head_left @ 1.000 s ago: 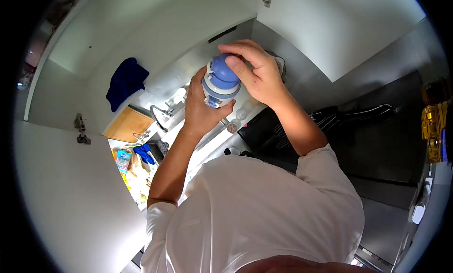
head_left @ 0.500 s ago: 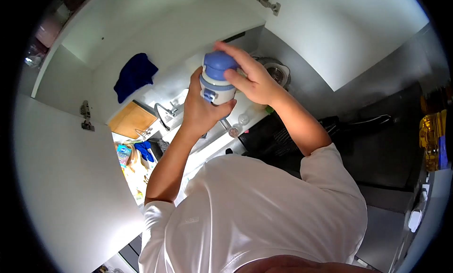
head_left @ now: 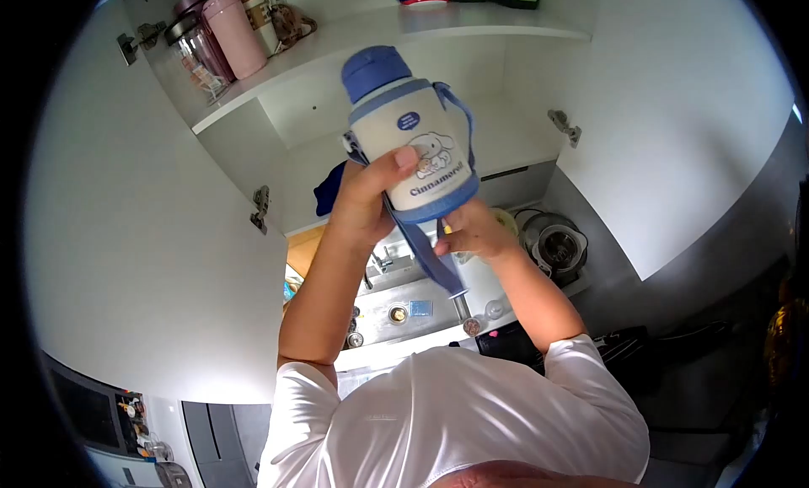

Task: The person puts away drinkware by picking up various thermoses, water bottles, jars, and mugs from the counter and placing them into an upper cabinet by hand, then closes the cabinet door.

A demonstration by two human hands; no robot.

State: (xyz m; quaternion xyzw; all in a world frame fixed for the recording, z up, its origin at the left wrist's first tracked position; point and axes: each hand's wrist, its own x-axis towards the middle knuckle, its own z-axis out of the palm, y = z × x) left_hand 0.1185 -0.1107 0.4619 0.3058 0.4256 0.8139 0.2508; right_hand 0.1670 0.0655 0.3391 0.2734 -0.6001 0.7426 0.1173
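Note:
A cream and blue children's water bottle (head_left: 413,142) is held up tilted before the open cupboard. A white cartoon dog and the word "Cinnamoroll" are on its side, and its blue lid (head_left: 375,71) is closed. My left hand (head_left: 371,193) wraps round the lower body, thumb across the front. Under the blue base, my right hand (head_left: 482,231) has its thumb and fingers closed about the blue carrying strap (head_left: 430,256), part of which hangs in a loop; some of its fingers are hidden.
Above is a cupboard shelf (head_left: 354,37) with a pink tumbler (head_left: 234,34), a clear jar (head_left: 198,58) and cleaning bottles. Cupboard doors stand open on both sides. A dark blue cloth (head_left: 330,193) lies behind my left hand. Below are a sink (head_left: 379,307) and a metal pot (head_left: 556,244).
The view has tilted up to the shelf. The bottle has turned to show its printed side and is raised. My right hand has moved from the lid to beneath the base.

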